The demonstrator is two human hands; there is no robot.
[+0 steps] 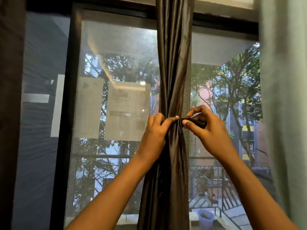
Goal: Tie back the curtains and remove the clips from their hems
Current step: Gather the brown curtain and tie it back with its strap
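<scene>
Head view catches the left hand (pixel 155 126) gripping the gathered dark satin curtain (pixel 174 63) mid-window while the right hand (pixel 201 121) pinches a black tie-back strap (pixel 195 122) beside it, best pulled snug and level around the bunch.

Big window with a black frame (pixel 71 80) and a mesh screen (pixel 119 39) over the glass — the weave shows up against the light. A couple of pale rectangular patches (pixel 127 112) sit on the left pane. Outside there are leafy trees (pixel 232 83), a reddish brick building (pixel 207 97) behind them, and a metal railing (pixel 229 196) lower down — plus a pale blue bucket (pixel 206 218) on the ground near the bottom.
</scene>
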